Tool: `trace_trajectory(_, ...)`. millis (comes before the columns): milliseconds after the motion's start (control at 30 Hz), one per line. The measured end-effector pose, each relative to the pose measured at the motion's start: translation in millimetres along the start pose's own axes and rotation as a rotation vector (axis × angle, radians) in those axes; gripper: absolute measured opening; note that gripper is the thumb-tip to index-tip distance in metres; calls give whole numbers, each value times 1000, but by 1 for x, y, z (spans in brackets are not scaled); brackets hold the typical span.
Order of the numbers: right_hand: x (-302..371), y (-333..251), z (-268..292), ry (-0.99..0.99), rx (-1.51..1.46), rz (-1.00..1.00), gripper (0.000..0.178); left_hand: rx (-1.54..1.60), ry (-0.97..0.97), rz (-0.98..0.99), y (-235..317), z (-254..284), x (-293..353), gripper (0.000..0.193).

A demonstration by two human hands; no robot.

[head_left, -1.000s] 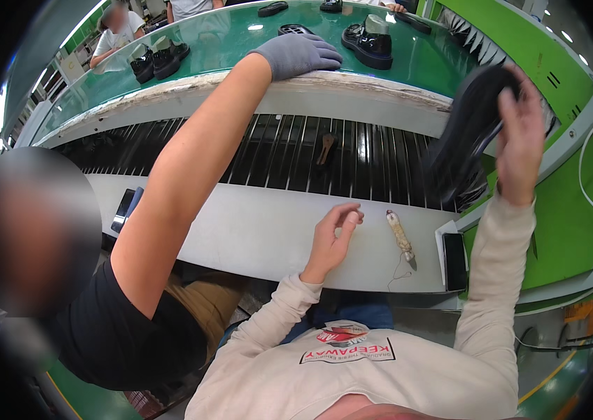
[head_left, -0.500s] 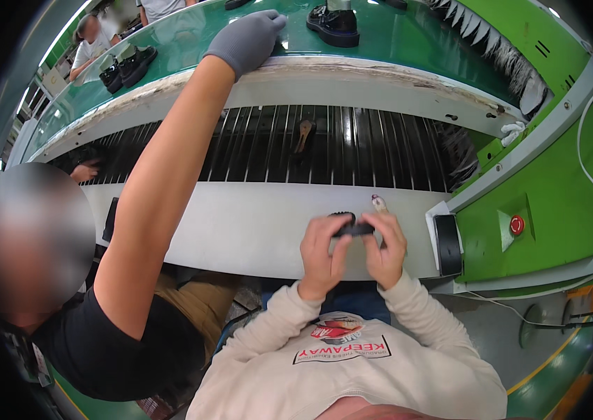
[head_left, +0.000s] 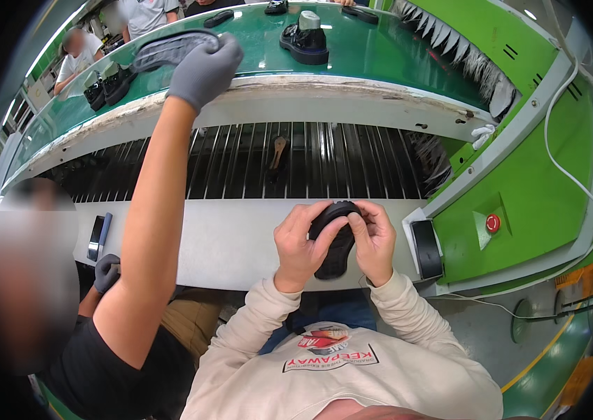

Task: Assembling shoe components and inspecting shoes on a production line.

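A black shoe sole [head_left: 336,257] is held by both my hands above the pale near ledge. Its heel or toe end, I cannot tell which, points away from me, and the other end hangs toward me. My left hand [head_left: 298,243] grips the left edge with thumb and fingers. On the opposite edge my right hand [head_left: 375,243] is closed the same way. Both thumbs lie on the upper part of the sole. Fingers wrapped behind it are partly hidden.
A co-worker's grey-gloved hand [head_left: 205,73] reaches across from the left with another sole [head_left: 170,50]. Black shoes [head_left: 305,40] stand on the green conveyor [head_left: 261,66]. Metal rollers [head_left: 233,164] lie below it. A green machine [head_left: 520,231] with a red button [head_left: 493,223] stands right.
The sole in my hands has turned from nearly edge-on to showing its broad face. The co-worker's gloved hand has drawn back left and now holds a sole. My view has shifted somewhat.
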State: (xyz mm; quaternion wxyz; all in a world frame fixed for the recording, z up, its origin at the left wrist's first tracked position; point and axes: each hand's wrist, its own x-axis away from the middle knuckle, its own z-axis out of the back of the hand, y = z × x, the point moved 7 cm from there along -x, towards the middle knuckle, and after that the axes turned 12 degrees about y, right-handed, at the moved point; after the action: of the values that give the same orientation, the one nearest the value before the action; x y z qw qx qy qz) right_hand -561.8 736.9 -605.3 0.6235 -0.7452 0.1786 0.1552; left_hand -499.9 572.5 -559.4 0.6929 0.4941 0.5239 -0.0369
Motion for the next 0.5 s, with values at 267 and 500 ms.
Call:
trace_trajectory(267, -22, 34, -13, -177, -166, -384, 24, 275, -19, 490, -62, -12, 3, 19)
trace_trajectory(500, -163, 190, 91, 2, 734, -26, 59, 16, -100, 750, -185, -23, 60, 34)
